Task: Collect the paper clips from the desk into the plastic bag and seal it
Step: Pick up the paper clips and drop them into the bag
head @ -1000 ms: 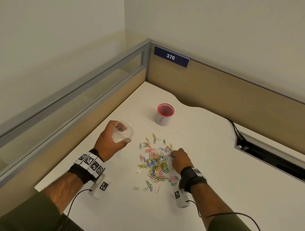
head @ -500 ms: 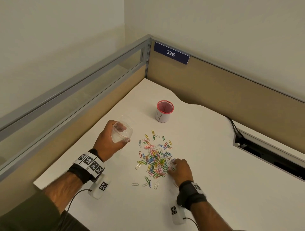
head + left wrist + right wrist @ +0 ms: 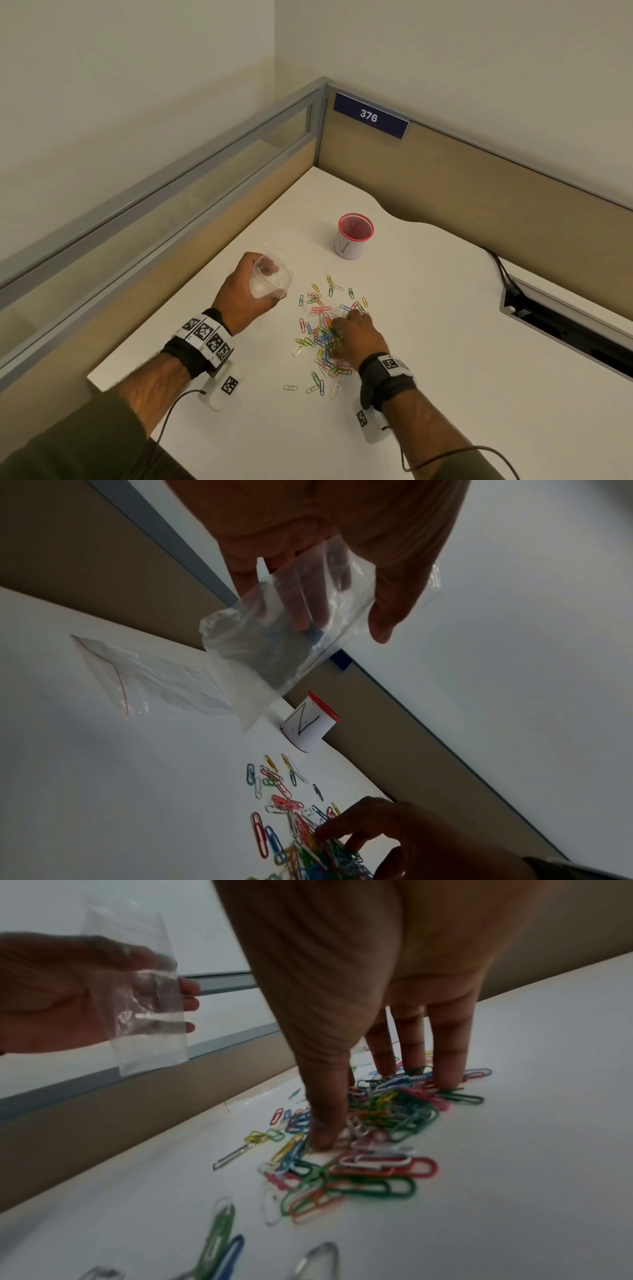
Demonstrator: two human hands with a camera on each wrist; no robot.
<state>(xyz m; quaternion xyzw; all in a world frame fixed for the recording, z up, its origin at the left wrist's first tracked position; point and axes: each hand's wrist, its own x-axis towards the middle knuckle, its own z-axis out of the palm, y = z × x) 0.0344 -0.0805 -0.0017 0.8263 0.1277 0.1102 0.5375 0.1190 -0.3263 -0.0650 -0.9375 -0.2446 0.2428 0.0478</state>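
Clear plastic is what your left hand (image 3: 244,297) has hold of: the fingers and thumb curl round the small plastic bag (image 3: 270,281) and keep it lifted off the table (image 3: 445,359), mouth turned toward the pile, so that, as I read it, a handful can go straight in without a second grip. From the left wrist view the fingers (image 3: 301,601) show through the film and seem to prop it open, and I see no clips inside it. Your right hand (image 3: 354,337) is down on the heap of coloured paper clips (image 3: 322,337), thumb and fingertips (image 3: 448,1066) planted among them and drawing together, raking rather than lifting; whether any clip is truly pinched I cannot tell. Most clips lie bunched under and around that hand, just beside the bag, with strays thrown toward the far side and a few plain ones near your wrist, so one scoop will likely not clear them. A second flat zip bag (image 3: 150,677) with a red seal line lies on the table beyond the held one. Further out stands a red-rimmed pen cup (image 3: 354,236) wrapped in white paper, well apart from the pile and not in your path. A black cable (image 3: 498,265) runs to the cable slot (image 3: 561,322) on the right, also clear of the work.
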